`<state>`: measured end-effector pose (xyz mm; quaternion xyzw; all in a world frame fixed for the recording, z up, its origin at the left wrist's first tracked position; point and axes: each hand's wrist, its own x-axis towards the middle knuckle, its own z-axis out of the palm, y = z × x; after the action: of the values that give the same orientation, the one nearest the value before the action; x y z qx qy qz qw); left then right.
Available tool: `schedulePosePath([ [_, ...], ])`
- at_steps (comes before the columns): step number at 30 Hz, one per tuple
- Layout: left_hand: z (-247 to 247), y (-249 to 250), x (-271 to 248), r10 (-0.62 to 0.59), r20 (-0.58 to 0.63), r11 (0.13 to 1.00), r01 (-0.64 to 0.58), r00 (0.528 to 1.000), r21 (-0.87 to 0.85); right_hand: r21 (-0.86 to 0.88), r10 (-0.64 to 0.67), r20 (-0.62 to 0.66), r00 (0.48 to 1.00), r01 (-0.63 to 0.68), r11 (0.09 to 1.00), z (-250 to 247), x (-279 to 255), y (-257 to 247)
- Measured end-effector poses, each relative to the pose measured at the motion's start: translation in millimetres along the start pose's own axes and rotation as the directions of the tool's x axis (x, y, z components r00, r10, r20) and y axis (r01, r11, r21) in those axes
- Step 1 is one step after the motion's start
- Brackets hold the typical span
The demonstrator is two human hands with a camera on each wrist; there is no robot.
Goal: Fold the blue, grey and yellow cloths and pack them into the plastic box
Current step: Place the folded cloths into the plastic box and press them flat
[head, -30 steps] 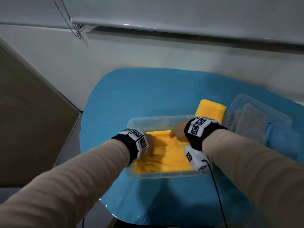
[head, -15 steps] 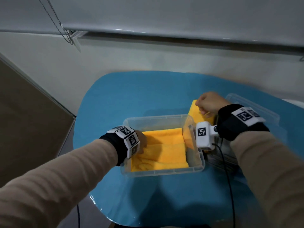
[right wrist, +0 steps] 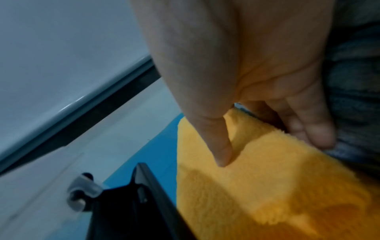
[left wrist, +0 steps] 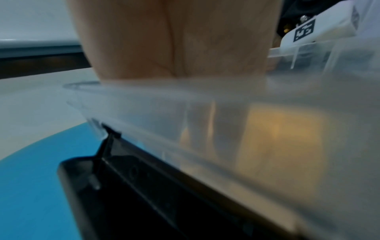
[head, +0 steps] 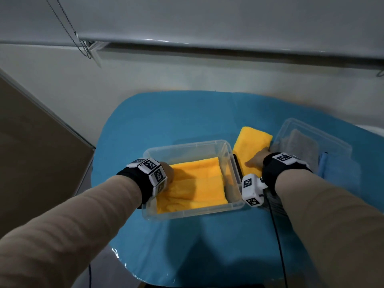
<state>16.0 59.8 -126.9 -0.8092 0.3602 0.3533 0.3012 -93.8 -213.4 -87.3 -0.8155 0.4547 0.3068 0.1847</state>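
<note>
A clear plastic box (head: 187,144) sits mid-table with one folded yellow cloth (head: 199,183) lying flat inside. My left hand (head: 167,171) reaches into the box's left end; through the wall (left wrist: 267,100) its fingers (left wrist: 197,126) look straight, pressing down onto the cloth. Just right of the box lies a second folded yellow cloth (head: 252,140). My right hand (head: 256,161) grips it, with the thumb (right wrist: 222,151) on top and the fingers (right wrist: 316,134) curled down over its right edge. A grey cloth (head: 299,144) and a blue cloth (head: 323,163) lie further right.
The grey cloth rests on the clear lid (head: 336,142) at the table's right. Black latches (right wrist: 127,203) hang from the box's ends. The blue table (head: 166,113) stands against a pale wall; its front edge is close to me. A cable (head: 276,235) trails from my right wrist.
My right hand left the box, moved right to the second yellow cloth and now grips it lower down. My left hand stayed in the box's left end.
</note>
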Motion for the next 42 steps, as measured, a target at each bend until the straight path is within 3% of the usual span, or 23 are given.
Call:
schedulePosePath([
  [2,-11,5,-23,0.021,-0.058,1.000,-0.022,0.998,-0.003,0.012,0.022,0.005,1.000,-0.022,1.000,-2,-4,-2],
  [5,-25,7,-46,0.036,-0.333,0.999,-0.040,0.942,-0.005,0.036,0.026,0.007,1.000,-0.026,0.999,6,2,4],
  [6,-26,6,-50,0.030,-0.482,0.999,-0.032,0.876,0.003,0.034,0.028,0.009,1.000,-0.029,0.999,9,3,6],
  [7,-27,5,-56,0.015,-0.630,1.000,-0.019,0.776,0.001,0.065,0.035,0.001,0.999,-0.035,0.997,12,7,7],
  [10,-18,-2,-60,-0.038,-0.778,0.998,-0.009,0.627,-0.056,0.165,0.049,-0.003,0.999,-0.047,0.985,14,13,6],
  [14,-20,5,-63,-0.010,-0.713,0.997,-0.050,0.701,-0.062,0.279,0.015,0.011,1.000,-0.017,0.960,19,17,3],
  [17,-18,6,-63,-0.055,-0.584,0.998,0.021,0.810,-0.066,0.377,0.058,-0.014,0.998,-0.048,0.925,18,24,7],
  [20,-17,7,-62,-0.055,-0.587,0.998,0.024,0.808,-0.061,0.427,0.126,0.004,0.992,-0.115,0.897,17,29,9],
  [24,-18,10,-63,-0.072,-0.574,0.997,0.037,0.815,-0.072,0.537,0.120,0.019,0.993,-0.112,0.836,19,32,10],
  [26,-18,10,-64,-0.073,-0.574,0.996,0.030,0.815,-0.085,0.583,0.049,0.000,0.999,-0.040,0.811,16,27,9],
  [30,-22,12,-65,-0.076,-0.558,0.995,0.029,0.826,-0.092,0.572,-0.135,-0.165,0.977,0.207,0.794,-10,9,0],
  [34,-30,23,-63,-0.073,-0.553,0.993,0.008,0.830,-0.118,0.368,-0.300,-0.300,0.905,0.400,0.839,-53,-19,-13],
  [39,-49,29,-64,-0.031,-0.531,0.977,-0.087,0.847,-0.196,0.087,-0.405,-0.545,0.734,0.530,0.843,-89,-60,-34],
  [41,-61,29,-67,-0.031,-0.572,0.951,-0.153,0.819,-0.270,0.005,-0.448,-0.606,0.657,0.567,0.824,-93,-78,-44],
  [42,-68,29,-71,-0.057,-0.630,0.920,-0.204,0.774,-0.335,-0.023,-0.474,-0.620,0.625,0.590,0.807,-92,-88,-50],
])
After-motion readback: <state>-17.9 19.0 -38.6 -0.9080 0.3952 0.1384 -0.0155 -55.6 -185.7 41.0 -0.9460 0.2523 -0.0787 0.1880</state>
